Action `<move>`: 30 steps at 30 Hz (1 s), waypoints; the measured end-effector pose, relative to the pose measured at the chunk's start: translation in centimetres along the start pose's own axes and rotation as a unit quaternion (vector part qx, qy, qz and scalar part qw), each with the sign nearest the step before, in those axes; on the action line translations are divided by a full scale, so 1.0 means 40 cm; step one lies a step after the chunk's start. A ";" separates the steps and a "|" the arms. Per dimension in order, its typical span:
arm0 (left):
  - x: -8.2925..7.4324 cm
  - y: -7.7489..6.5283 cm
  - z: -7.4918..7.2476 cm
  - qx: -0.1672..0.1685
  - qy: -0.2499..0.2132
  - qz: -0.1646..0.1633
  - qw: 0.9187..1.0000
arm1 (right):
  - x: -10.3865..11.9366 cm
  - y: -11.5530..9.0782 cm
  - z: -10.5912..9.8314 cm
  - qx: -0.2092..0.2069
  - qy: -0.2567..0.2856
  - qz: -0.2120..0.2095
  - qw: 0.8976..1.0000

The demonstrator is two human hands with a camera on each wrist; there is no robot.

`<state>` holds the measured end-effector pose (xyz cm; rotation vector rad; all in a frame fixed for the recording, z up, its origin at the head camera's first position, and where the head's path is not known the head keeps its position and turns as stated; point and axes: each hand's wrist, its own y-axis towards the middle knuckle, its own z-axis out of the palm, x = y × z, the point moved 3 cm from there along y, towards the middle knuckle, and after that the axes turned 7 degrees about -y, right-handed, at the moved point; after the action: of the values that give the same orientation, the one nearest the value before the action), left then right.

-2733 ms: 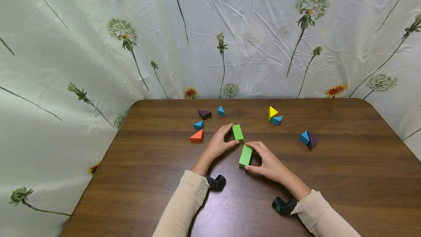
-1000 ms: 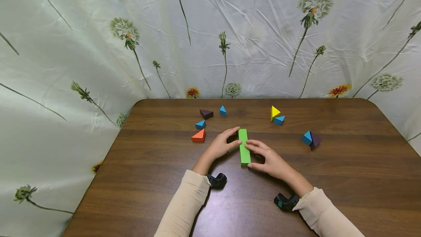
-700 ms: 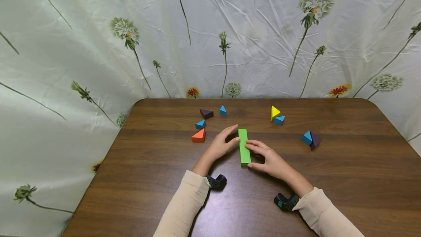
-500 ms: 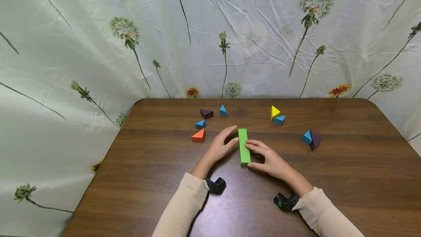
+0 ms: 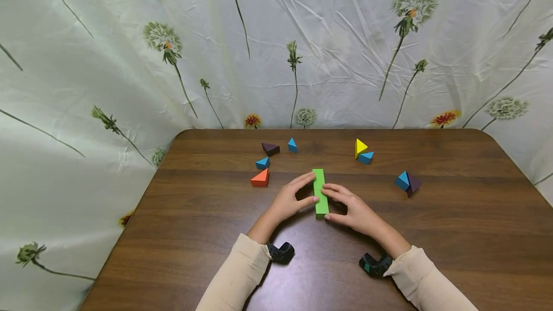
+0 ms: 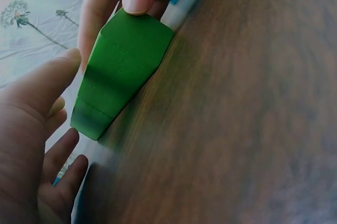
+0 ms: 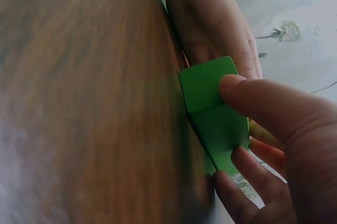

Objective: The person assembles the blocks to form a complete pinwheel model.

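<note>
Two green blocks lie end to end as one straight bar on the wooden table: a far block (image 5: 318,178) and a near block (image 5: 321,205). My left hand (image 5: 288,201) is at the bar's left side, thumb and fingertips right at its edge, one to each side of the joint. My right hand (image 5: 356,210) holds the near block, thumb at its near right corner and fingertips by the joint. In the right wrist view the thumb (image 7: 258,95) lies on the green bar (image 7: 210,84). The left wrist view has the left thumb (image 6: 52,79) beside the bar.
To the left are a red triangular block (image 5: 260,179), blue ones (image 5: 262,163) and a dark purple one (image 5: 270,149). At the right stand a yellow triangle (image 5: 360,148) with a blue one (image 5: 366,158), and a blue-and-purple pair (image 5: 407,183). A flowered curtain (image 5: 268,61) hangs behind.
The green blocks, first apart and angled, came together in a line. Since then my left hand drew slightly away, then came back lower along the bar. My right hand has stayed nearly still lately.
</note>
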<state>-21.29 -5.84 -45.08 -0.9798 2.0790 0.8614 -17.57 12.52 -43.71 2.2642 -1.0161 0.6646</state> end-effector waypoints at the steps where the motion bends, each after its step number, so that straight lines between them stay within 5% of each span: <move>1: -0.001 0.000 0.001 0.003 0.002 0.002 1.000 | 0.000 0.000 0.000 0.000 0.000 0.000 1.000; 21: 0.000 0.004 0.005 0.011 -0.014 0.010 1.000 | 0.001 -0.004 0.000 -0.003 -0.017 0.000 1.000; 30: -0.001 0.003 0.005 0.010 -0.021 0.003 1.000 | 0.003 -0.002 -0.039 -0.021 -0.007 0.009 1.000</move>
<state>-21.30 -5.60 -45.14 -0.9374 2.0514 0.8558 -17.74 13.55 -42.53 2.2293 -1.0493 0.6300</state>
